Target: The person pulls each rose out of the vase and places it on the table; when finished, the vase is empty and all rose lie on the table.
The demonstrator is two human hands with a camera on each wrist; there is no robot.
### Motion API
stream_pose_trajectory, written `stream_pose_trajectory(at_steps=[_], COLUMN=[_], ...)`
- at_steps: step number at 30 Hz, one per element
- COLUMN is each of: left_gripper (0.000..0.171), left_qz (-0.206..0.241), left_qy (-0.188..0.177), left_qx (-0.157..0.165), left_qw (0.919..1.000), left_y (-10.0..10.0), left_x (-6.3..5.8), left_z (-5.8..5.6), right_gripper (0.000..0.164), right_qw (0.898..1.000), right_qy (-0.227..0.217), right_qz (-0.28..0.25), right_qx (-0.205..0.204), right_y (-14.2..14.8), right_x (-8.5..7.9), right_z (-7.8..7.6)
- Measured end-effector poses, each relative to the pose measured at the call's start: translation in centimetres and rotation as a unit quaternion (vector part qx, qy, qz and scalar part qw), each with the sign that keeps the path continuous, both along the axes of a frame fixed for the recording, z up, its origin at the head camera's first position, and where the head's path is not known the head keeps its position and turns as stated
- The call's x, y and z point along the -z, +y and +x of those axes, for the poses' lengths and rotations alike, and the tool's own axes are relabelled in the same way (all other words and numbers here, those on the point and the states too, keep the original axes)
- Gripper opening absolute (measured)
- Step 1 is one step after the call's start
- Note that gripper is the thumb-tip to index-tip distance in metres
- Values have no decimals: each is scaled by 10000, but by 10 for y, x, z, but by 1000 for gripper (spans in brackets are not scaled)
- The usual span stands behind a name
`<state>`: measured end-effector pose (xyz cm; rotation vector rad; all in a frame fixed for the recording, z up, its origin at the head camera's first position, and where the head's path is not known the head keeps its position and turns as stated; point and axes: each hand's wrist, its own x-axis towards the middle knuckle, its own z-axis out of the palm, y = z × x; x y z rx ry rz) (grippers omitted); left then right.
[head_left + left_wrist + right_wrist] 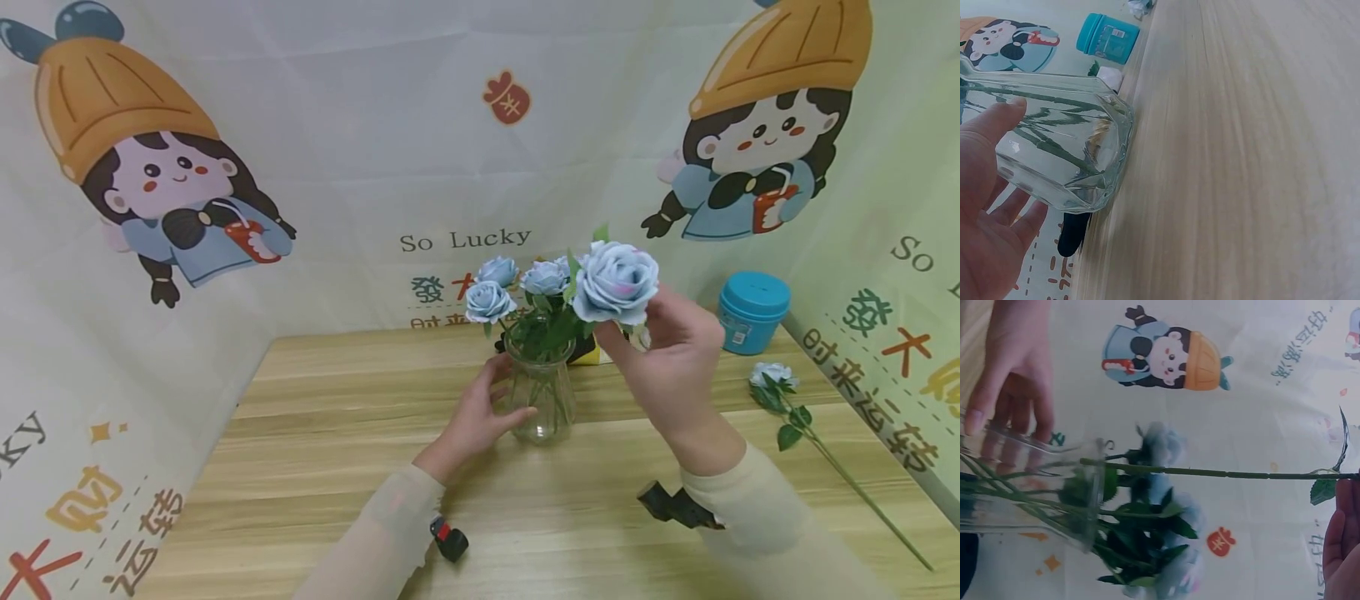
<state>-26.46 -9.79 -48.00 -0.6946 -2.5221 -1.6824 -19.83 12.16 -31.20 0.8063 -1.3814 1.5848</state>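
A clear glass vase (551, 392) stands on the table, holding several pale blue roses (489, 301) with green leaves. My left hand (480, 410) grips its body, thumb on the near side and fingers round the far side. To the right and above, my right hand (678, 358) pinches another blue rose (617, 282) just below its bloom. That rose's long green stem (1229, 474) runs down to the vase, and its lower end overlaps the rim in the right wrist view.
Another blue rose (774, 377) lies on the table at the right, its stem pointing toward the front. A blue lidded tub (753, 317) stands at the back right. Something black and yellow (585, 352) sits partly hidden behind the vase. A printed cloth backdrop (360, 167) rises behind the table (315, 467).
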Motion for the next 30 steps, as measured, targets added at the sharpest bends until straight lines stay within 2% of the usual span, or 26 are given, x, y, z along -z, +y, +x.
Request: stream_pose_trajectory(at_steps=[10, 14, 21, 26, 30], left_gripper=[88, 90, 89, 88, 88], left_qz=[-68, -82, -104, -96, -112], left_qy=[-31, -48, -36, -29, -38], left_qx=[-9, -26, -27, -20, -13], left_qw=[10000, 10000, 9999, 9999, 9999], left_y=[0, 0, -1, -1, -1], left_x=[0, -1, 1, 1, 1], left_z=[0, 0, 0, 0, 0], right_gripper=[32, 30, 29, 28, 24], right_qw=[9922, 9878, 9826, 9827, 9923], right_qy=[42, -99, -152, -164, -450], right_qz=[-1019, -1245, -1571, -1489, -932], right_qx=[-711, -931, -977, -1090, -675], right_y=[17, 24, 34, 42, 54], right_x=[-32, -37, -42, -38, -26], right_z=[13, 19, 25, 24, 22])
